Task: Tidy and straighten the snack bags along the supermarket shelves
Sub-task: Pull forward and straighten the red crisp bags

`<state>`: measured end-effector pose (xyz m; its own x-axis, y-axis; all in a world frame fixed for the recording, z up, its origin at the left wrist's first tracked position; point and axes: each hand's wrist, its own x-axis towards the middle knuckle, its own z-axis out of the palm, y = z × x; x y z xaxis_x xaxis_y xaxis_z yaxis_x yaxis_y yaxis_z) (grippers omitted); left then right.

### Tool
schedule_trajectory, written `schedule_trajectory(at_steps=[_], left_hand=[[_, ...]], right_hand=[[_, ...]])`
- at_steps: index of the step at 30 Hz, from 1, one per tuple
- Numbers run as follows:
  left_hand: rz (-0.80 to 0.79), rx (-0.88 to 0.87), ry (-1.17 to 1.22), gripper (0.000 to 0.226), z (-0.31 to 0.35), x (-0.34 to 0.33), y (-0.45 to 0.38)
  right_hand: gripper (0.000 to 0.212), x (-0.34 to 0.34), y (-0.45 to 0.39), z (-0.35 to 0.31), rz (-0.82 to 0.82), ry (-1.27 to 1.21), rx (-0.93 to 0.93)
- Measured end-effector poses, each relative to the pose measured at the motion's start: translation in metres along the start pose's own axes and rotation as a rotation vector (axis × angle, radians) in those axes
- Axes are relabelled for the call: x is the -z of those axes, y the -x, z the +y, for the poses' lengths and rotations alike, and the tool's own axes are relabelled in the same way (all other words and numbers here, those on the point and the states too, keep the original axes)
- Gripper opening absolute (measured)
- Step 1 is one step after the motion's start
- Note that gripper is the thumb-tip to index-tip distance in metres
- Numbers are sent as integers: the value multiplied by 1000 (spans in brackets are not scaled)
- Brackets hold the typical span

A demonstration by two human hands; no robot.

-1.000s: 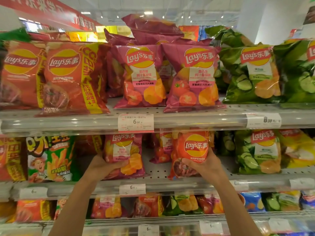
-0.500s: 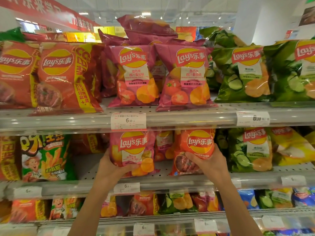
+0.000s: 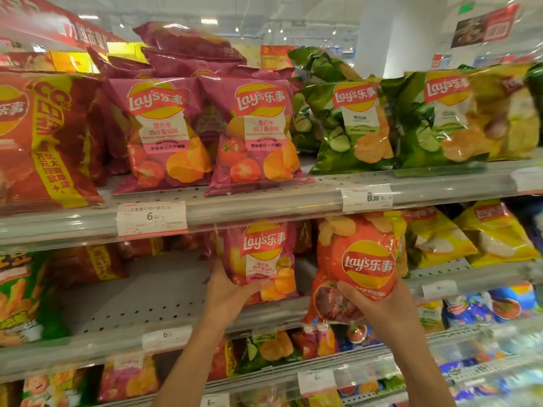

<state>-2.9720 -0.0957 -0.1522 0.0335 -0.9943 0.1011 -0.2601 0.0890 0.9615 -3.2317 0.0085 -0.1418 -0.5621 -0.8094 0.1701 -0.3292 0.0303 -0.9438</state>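
Note:
My left hand (image 3: 226, 295) grips the bottom of a pink Lay's tomato bag (image 3: 258, 259), held upright at the front of the middle shelf (image 3: 141, 306). My right hand (image 3: 379, 306) grips the lower part of an orange-red Lay's bag (image 3: 357, 259), lifted and tilted a little, just right of the pink one. Both bags reach up to the edge of the shelf above. Behind them sit more bags, partly hidden.
The top shelf (image 3: 264, 204) carries red, pink and green Lay's bags in rows. Yellow bags (image 3: 470, 236) stand to the right on the middle shelf, a green snack bag (image 3: 20, 298) and dark red bags at left. Bare shelf lies left of my left hand. Lower shelves hold mixed bags.
Both hands have lifted their bags up and rightward in view. The pink bag moved from the shelf's left gap toward the orange-red bag. The camera has turned left and closer.

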Motion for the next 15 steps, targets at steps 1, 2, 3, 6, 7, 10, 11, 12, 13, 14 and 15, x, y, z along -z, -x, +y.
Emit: schedule_trajectory(at_steps=[1, 2, 3, 6, 7, 10, 11, 12, 13, 14, 15], left_hand=[[-6, 1, -12, 100, 0, -5, -1], [-17, -2, -29, 98, 0, -9, -2], [-38, -9, -47, 93, 0, -12, -4], [-141, -56, -126, 74, 1, -18, -6], [-172, -66, -158, 71, 1, -19, -5], [-259, -63, -233, 73, 2, -22, -5], [-282, -62, -255, 77, 4, -22, -6], [-301, -60, -279, 80, 7, -22, -6], [-310, -55, -306, 83, 10, -21, -4], [-308, -55, -341, 83, 12, -19, -2], [-291, -60, -388, 81, 13, -16, 2]], right_hand=[[104, 3, 2, 2, 5, -12, 0], [103, 5, 5, 4, 7, -19, 4], [103, 7, 7, 6, 3, -20, 11], [104, 7, 12, 9, -34, -38, 12], [105, 7, 14, 9, -48, -40, 9], [103, 3, 18, 8, -84, -41, 5], [103, 1, 20, 7, -100, -45, 2], [104, -1, 22, 6, -117, -48, -3], [104, -2, 23, 5, -135, -53, -7], [105, -4, 25, 3, -151, -60, -9], [104, -5, 28, 1, -163, -64, -6]])
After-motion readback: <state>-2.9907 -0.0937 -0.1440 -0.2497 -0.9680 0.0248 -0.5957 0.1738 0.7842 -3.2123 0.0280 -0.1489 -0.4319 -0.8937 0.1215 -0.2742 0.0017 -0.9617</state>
